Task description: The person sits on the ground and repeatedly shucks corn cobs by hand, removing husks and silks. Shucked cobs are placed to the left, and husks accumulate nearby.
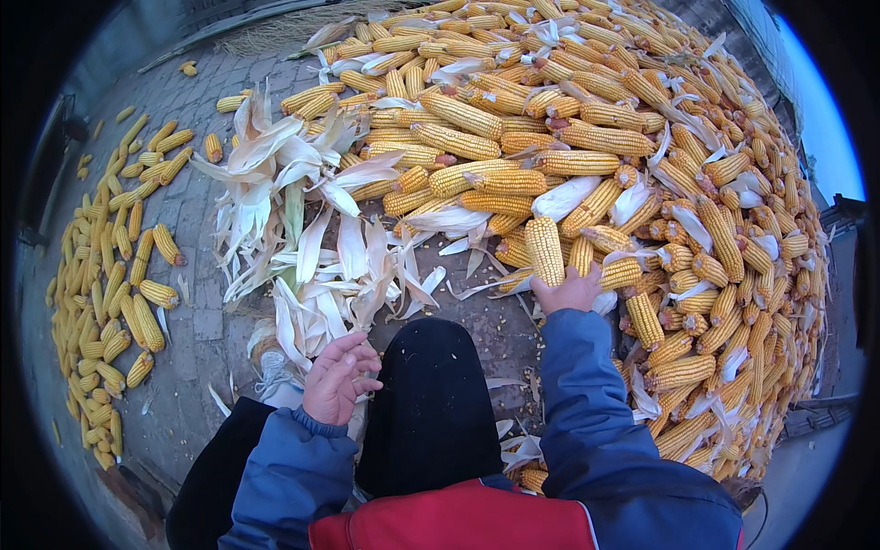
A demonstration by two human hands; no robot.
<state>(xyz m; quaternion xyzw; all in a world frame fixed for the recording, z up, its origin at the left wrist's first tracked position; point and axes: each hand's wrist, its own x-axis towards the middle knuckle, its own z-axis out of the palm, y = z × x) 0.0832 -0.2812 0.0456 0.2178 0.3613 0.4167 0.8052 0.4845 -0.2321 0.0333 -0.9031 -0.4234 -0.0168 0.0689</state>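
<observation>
My right hand (pixel 569 292) is at the near edge of a large heap of husked corn. It grips the lower end of a yellow ear of corn (pixel 544 249), which stands out from the heap, tip away from me. Some of its fingers are hidden among the cobs. My left hand (pixel 338 379) is raised beside my knee, palm turned up and fingers loosely curled apart, with nothing in it. Just beyond it lies a pile of pale, dry corn husks (pixel 313 254).
The corn heap (pixel 715 275) rises ahead and along my right side, with scraps of husk among the ears. A smaller, lower pile of ears (pixel 103 323) lies to the left on the brick paving (pixel 210 302). Loose kernels dot the ground around my black-trousered knee (pixel 433 405).
</observation>
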